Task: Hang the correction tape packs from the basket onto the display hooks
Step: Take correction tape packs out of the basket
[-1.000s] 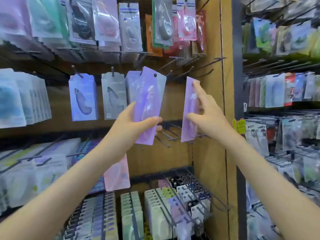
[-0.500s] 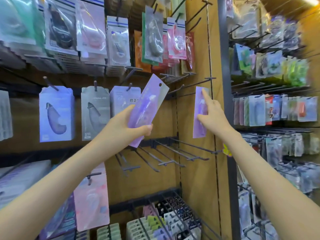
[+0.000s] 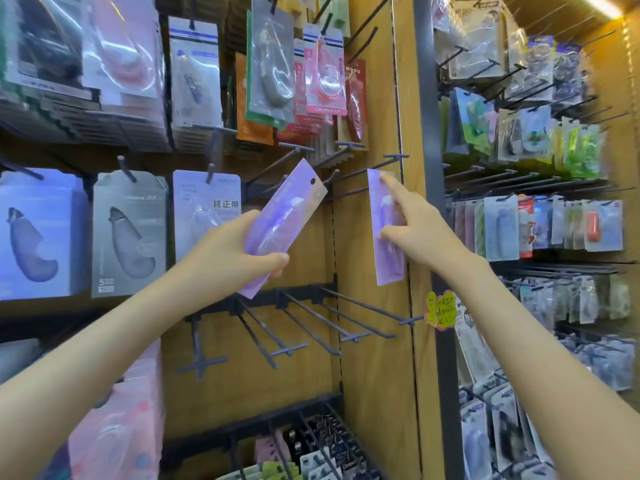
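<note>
Your right hand [image 3: 426, 237] holds the upright purple pack [image 3: 391, 268] flat in front of the wooden post [image 3: 377, 358]. The thumb pinches its middle and the forefinger [image 3: 389, 183] is stretched straight up to its top edge. The long T-ended hook [image 3: 394, 156] crosses the post just above that edge; you cannot tell whether the pack's hole is on any hook.

Just left of the post, your left hand [image 3: 228, 258] grips the tilted purple pack [image 3: 287, 216] by its lower half, fingers and thumb wrapped round it. Its top leans toward the post and its hang hole is free of the hooks.

Low on the post's left side, a row of bare hooks [image 3: 325, 320] juts out beneath both packs. Further left of the post hang a white pack [image 3: 207, 202], then a grey pack [image 3: 130, 233], then a blue pack [image 3: 38, 233]. On the post's right edge sits a yellow-green tag [image 3: 440, 310].
</note>
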`<state>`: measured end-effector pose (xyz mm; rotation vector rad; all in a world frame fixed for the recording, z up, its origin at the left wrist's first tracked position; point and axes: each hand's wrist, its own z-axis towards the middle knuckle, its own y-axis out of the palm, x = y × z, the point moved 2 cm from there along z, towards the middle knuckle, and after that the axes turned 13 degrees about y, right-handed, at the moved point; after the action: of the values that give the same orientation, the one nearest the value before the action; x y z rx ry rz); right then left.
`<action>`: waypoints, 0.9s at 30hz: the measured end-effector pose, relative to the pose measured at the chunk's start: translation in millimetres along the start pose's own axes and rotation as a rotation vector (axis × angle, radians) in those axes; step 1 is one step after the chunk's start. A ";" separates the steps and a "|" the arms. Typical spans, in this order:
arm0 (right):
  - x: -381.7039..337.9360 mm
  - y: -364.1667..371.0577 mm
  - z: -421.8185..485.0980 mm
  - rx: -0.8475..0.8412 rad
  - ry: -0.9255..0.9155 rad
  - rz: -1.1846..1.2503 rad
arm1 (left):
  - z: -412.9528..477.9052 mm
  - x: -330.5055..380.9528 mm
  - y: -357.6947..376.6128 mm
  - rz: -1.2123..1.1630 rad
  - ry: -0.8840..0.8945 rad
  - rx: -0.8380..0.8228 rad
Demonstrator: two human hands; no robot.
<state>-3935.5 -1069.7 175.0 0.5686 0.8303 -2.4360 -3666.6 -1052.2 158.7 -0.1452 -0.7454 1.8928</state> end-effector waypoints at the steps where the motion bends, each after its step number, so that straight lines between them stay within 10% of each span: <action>1: -0.1 -0.3 -0.7 0.006 -0.019 -0.028 | 2.2 -0.6 2.5 0.017 -0.003 -0.001; 27: 1.0 83.0 39.1 -0.224 0.049 -0.097 | 8.3 -9.2 16.3 0.335 -0.057 -0.066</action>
<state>-3897.2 -1152.6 166.3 0.5158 1.1573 -2.3799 -3678.9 -1068.0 154.2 -0.2731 -0.8642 2.1972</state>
